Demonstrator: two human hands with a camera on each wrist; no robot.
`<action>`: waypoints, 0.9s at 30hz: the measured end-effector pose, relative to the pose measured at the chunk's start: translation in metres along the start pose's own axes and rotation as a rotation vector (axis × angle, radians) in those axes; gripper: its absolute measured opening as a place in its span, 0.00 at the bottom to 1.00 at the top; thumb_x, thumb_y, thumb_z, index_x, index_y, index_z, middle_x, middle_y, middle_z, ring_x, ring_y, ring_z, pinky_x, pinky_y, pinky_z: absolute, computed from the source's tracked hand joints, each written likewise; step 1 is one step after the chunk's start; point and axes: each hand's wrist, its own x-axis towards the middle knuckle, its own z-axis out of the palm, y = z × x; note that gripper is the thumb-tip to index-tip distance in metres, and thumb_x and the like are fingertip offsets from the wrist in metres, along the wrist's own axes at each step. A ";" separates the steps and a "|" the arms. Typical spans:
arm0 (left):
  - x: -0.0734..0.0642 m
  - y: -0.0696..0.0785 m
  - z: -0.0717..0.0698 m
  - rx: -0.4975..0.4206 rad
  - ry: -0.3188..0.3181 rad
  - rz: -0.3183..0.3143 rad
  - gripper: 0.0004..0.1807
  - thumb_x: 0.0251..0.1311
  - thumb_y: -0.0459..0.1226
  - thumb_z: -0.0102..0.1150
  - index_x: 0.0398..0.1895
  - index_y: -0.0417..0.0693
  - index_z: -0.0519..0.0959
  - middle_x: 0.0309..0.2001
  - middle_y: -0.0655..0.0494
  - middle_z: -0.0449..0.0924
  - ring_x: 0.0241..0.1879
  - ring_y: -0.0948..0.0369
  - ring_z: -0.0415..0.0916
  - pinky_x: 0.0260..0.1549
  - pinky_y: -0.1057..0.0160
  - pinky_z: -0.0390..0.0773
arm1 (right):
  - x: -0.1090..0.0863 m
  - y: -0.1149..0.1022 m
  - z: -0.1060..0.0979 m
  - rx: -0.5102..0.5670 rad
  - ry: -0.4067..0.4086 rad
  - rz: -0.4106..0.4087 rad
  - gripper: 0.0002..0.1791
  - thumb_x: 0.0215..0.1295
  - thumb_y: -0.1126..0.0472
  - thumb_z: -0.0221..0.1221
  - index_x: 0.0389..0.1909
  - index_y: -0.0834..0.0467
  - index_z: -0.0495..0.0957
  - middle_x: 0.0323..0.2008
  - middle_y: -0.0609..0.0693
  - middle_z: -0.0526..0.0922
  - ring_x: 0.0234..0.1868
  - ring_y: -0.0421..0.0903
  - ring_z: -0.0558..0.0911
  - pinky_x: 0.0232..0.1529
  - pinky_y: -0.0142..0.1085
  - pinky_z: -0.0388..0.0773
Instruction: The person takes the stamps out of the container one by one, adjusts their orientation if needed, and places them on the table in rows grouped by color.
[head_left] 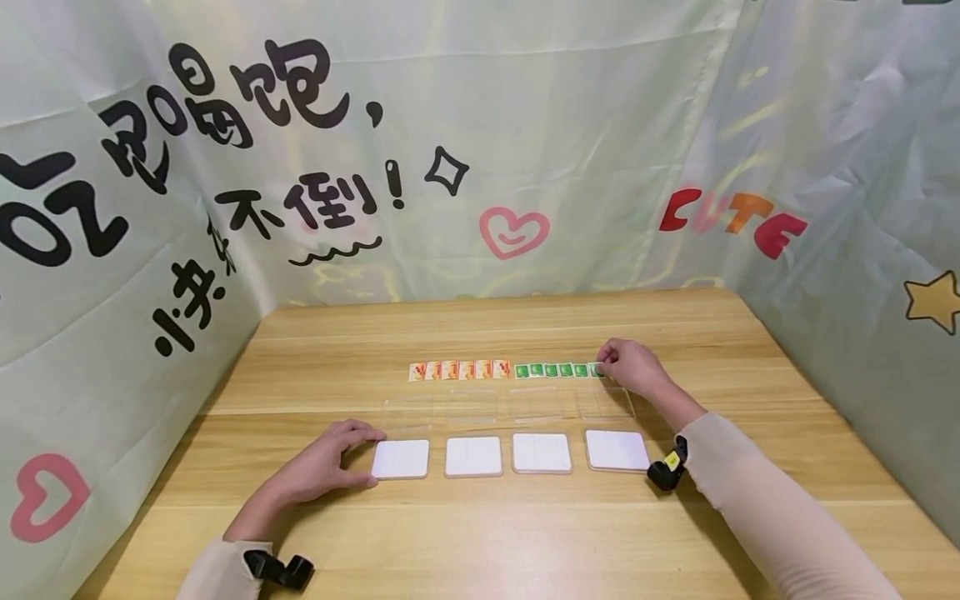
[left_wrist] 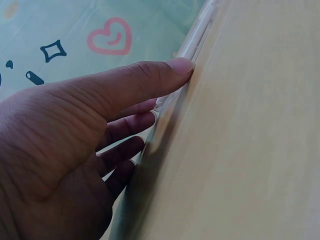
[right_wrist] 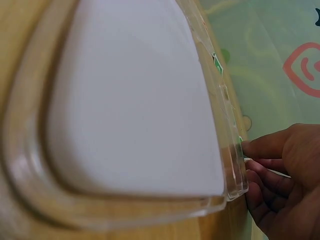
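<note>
My left hand [head_left: 330,462] is at the left end of a clear plastic box [head_left: 401,477] with a white insert. Its thumb [left_wrist: 170,70] and index finger hold the box's two left corners; the other fingers are loosely bent. My right hand [head_left: 633,367] pinches the small green card [head_left: 596,369] at the right end of the card row. In the right wrist view the thumb [right_wrist: 265,146] covers most of that card. More green cards [head_left: 551,370] lie to its left, followed by several orange-and-white cards [head_left: 459,370].
Behind the white-lined boxes, such as the rightmost box [head_left: 617,451], stands a row of transparent lids or trays [head_left: 536,404]. All lie on a wooden table [head_left: 480,533]. Printed cloth [head_left: 450,100] hangs along the back and both sides.
</note>
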 end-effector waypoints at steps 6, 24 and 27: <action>0.000 -0.001 0.000 0.001 -0.001 0.012 0.35 0.51 0.59 0.69 0.61 0.54 0.77 0.59 0.50 0.71 0.59 0.47 0.66 0.54 0.40 0.67 | 0.000 0.000 0.000 -0.017 0.006 -0.008 0.05 0.66 0.64 0.60 0.37 0.62 0.77 0.31 0.54 0.78 0.29 0.48 0.74 0.29 0.38 0.72; 0.006 0.004 -0.010 -0.021 0.008 0.033 0.35 0.51 0.55 0.71 0.61 0.52 0.76 0.60 0.49 0.72 0.61 0.47 0.67 0.60 0.41 0.64 | -0.011 -0.003 -0.015 -0.053 0.002 -0.099 0.10 0.71 0.58 0.57 0.42 0.62 0.78 0.35 0.53 0.81 0.35 0.49 0.77 0.36 0.42 0.74; 0.010 0.006 -0.017 -0.004 0.005 0.048 0.34 0.54 0.53 0.69 0.62 0.49 0.75 0.59 0.49 0.73 0.59 0.48 0.70 0.58 0.43 0.67 | -0.015 -0.003 -0.019 -0.058 0.001 -0.115 0.11 0.71 0.57 0.57 0.43 0.62 0.78 0.36 0.53 0.81 0.38 0.50 0.78 0.38 0.45 0.75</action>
